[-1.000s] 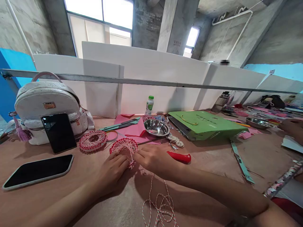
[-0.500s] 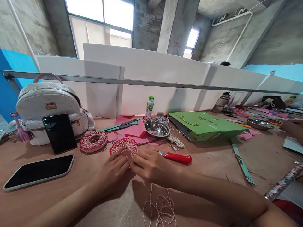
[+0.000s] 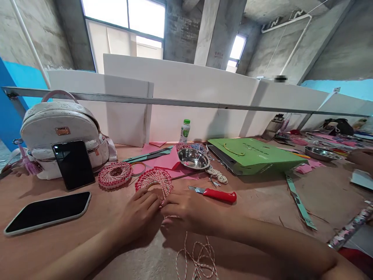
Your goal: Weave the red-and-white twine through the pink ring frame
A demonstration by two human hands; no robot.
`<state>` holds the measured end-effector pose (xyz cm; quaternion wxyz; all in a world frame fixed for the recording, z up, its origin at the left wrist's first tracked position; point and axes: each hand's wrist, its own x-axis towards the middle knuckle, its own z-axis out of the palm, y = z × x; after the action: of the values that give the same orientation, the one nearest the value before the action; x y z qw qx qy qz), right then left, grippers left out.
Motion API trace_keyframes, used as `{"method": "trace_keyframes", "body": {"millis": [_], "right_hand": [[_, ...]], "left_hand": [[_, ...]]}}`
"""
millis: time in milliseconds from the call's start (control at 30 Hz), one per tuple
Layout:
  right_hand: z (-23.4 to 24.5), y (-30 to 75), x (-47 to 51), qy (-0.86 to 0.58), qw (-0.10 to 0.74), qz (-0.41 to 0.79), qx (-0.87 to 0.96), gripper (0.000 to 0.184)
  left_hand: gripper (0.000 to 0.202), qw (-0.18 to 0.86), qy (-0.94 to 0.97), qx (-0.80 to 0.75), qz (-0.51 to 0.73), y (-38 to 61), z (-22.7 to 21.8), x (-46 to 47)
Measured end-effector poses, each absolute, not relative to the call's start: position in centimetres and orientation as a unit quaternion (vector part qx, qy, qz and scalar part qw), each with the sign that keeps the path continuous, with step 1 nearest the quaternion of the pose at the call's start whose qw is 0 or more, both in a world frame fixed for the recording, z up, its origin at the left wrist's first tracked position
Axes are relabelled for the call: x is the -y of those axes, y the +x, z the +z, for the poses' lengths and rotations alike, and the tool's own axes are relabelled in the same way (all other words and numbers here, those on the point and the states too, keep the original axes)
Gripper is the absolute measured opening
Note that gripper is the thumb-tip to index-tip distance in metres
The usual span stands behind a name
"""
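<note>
Left hand point(image 3: 142, 208) pinching a red-and-white threaded ring point(image 3: 151, 177), right hand point(image 3: 185, 210) right at its edge. Loose cord point(image 3: 200, 258) below, red cutter point(image 3: 219, 195) nearby, plus 2 phones point(image 3: 73, 165) by a white backpack point(image 3: 62, 116).

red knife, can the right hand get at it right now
Probably yes: the red knife lies close beyond the right hand, with nothing seen between them, though that hand would likely have to leave the wound ring first.

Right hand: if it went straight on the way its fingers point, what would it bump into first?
The right hand would most likely meet the left hand, just ahead. The ring at their fingertips might be brushed too; depth there is unclear.
</note>
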<state>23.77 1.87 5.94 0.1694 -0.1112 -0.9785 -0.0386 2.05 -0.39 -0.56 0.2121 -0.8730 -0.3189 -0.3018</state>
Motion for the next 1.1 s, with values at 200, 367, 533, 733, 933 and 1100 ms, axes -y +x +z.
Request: {"method": "trace_keyframes", "body": {"millis": [200, 367, 533, 733, 933, 1100], "right_hand": [[4.9, 23.8, -3.2, -0.115, 0.216, -0.035, 0.969, 0.008], [4.6, 23.6, -3.5, -0.12, 0.255, -0.116, 0.952, 0.014], [5.7, 23.9, -4.1, -0.122, 0.377, 0.009, 0.918, 0.016], [4.9, 24.9, -8.0, -0.292, 0.386, 0.389, 0.784, 0.014], [2.0, 24.7, -6.6, -0.271, 0.135, 0.569, 0.764, 0.013], [3.2, 24.5, -6.8, -0.29, 0.106, 0.422, 0.853, 0.023]], "left_hand": [[0.013, 0.215, -0.871, 0.299, -0.325, 2.2, -0.2, 0.5], [0.018, 0.218, -0.871, 0.298, -0.325, 2.2, -0.4, 0.4], [0.023, 0.214, -0.867, 0.296, -0.339, 2.3, 0.1, 0.7], [0.032, 0.203, -0.868, 0.25, -0.379, 1.9, 0.8, 1.1], [0.025, 0.158, -0.871, 0.259, -0.387, 1.5, 0.3, 1.0], [0.025, 0.149, -0.868, 0.271, -0.388, 1.2, -0.1, 0.8]]}}
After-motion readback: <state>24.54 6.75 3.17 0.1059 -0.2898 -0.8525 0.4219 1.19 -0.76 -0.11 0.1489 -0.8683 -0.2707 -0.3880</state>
